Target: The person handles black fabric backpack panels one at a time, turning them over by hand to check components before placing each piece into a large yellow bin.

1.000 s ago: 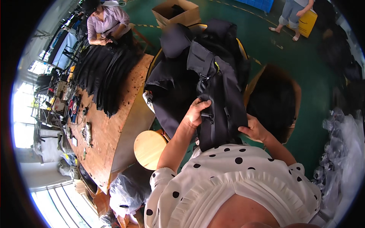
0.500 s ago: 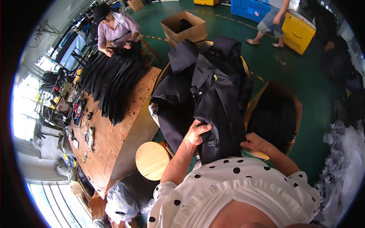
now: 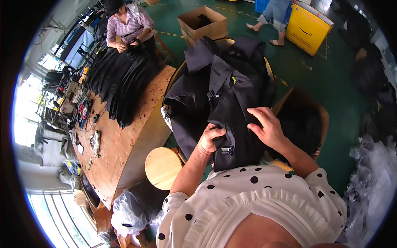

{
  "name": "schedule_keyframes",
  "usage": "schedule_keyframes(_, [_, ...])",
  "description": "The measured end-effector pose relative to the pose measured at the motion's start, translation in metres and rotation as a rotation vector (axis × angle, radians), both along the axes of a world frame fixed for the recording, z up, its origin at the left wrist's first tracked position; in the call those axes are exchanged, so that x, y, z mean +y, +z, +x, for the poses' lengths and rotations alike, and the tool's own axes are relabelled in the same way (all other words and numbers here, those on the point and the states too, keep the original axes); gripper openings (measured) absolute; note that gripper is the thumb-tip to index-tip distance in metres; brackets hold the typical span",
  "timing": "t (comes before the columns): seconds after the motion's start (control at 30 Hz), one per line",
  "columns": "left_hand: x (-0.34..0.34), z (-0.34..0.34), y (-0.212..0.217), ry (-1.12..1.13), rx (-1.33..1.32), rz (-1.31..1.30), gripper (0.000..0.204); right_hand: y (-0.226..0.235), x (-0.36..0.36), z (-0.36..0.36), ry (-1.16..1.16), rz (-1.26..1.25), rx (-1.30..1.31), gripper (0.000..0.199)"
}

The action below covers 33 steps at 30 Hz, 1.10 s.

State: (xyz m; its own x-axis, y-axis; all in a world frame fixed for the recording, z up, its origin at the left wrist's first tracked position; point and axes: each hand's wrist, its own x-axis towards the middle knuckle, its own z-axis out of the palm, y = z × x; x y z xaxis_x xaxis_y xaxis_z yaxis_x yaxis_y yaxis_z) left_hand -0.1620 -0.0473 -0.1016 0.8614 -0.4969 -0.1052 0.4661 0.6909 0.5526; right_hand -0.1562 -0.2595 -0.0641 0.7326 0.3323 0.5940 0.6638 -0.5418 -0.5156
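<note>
Gripping a black bag (image 3: 225,111) near its zipper pull, the left hand (image 3: 209,140) is clenched on fabric while the right hand (image 3: 266,128) lies open-fingered on it, atop a bag pile beside the counter (image 3: 120,140), handling seemingly unfinished.

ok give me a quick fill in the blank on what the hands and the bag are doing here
1. The left hand grips the edge of a ____ backpack.
2. The right hand lies ____ on the backpack's front.
3. Left of the person stands a round wooden ____.
4. The cardboard box rests on a ____ floor.

Missing words: black; flat; stool; green
</note>
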Motion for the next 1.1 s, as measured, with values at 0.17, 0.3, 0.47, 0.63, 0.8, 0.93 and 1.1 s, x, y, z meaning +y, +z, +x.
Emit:
schedule_keyframes(0.17, [-0.004,-0.004,-0.008,0.042,0.044,-0.141,0.062,0.003,0.004,-0.011,0.053,-0.072,0.005,0.046])
schedule_keyframes(0.3, [-0.002,-0.007,-0.017,0.015,0.095,-0.237,0.062,-0.013,0.003,-0.029,0.182,0.0,0.096,0.041])
schedule_keyframes(0.47, [-0.002,-0.008,-0.031,-0.015,0.13,-0.324,0.051,-0.009,0.007,-0.033,0.127,0.085,0.169,0.042])
schedule_keyframes(0.63, [-0.008,-0.01,-0.03,-0.034,0.247,-0.355,0.043,-0.027,0.002,-0.035,0.13,0.252,0.489,0.028])
schedule_keyframes(0.8, [-0.009,-0.027,-0.021,0.171,0.217,-0.175,0.064,-0.024,-0.005,-0.037,0.167,0.097,0.495,0.018])
schedule_keyframes(0.93, [0.008,-0.06,-0.058,-0.17,0.245,-0.281,0.066,-0.022,-0.008,-0.036,0.257,0.028,0.397,0.014])
schedule_keyframes(1.1, [0.0,-0.063,0.025,-0.249,0.175,0.409,0.052,-0.008,-0.012,-0.015,0.264,-0.144,0.065,0.017])
